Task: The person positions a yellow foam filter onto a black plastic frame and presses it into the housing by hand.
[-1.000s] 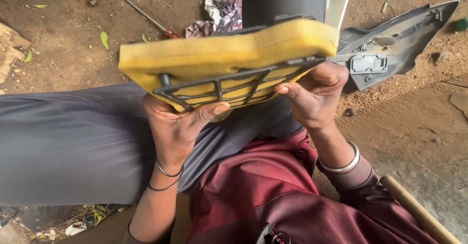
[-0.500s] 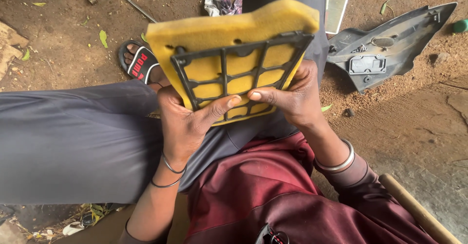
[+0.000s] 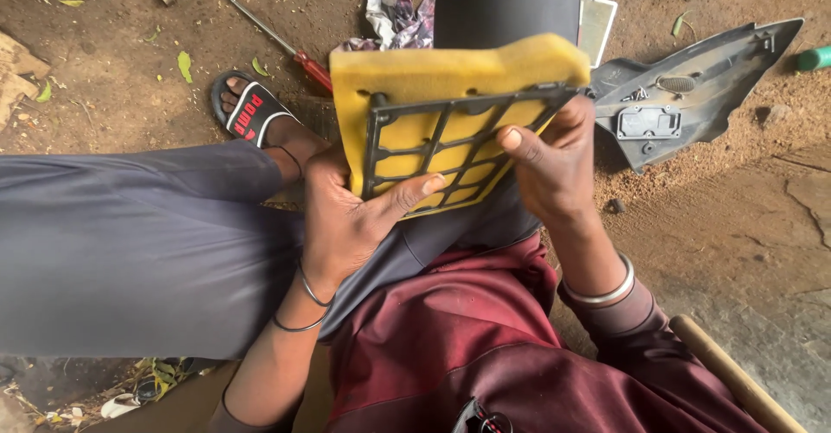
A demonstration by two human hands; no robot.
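Note:
Both hands hold a yellow foam filter pad [image 3: 433, 78] backed by a dark plastic grid frame [image 3: 450, 152], raised over my lap and tilted up toward the camera. My left hand [image 3: 351, 217] grips the lower left of the pad, thumb lying across the grid. My right hand [image 3: 554, 160] grips its right edge, thumb pressed on the frame. Thin bangles ring my left wrist and a metal bangle my right.
I sit on dirt ground with grey trousers [image 3: 130, 243] stretched left and a sandalled foot [image 3: 251, 109]. A red-handled screwdriver [image 3: 286, 44], crumpled cloth [image 3: 394, 18], a grey plastic vehicle panel [image 3: 692, 96], a green object [image 3: 814, 57] and a wooden stick [image 3: 736, 377] lie around.
The filter pad has been turned from lying nearly flat to standing tilted with its grid side facing me, and it shifted slightly right. Both hands kept their grip.

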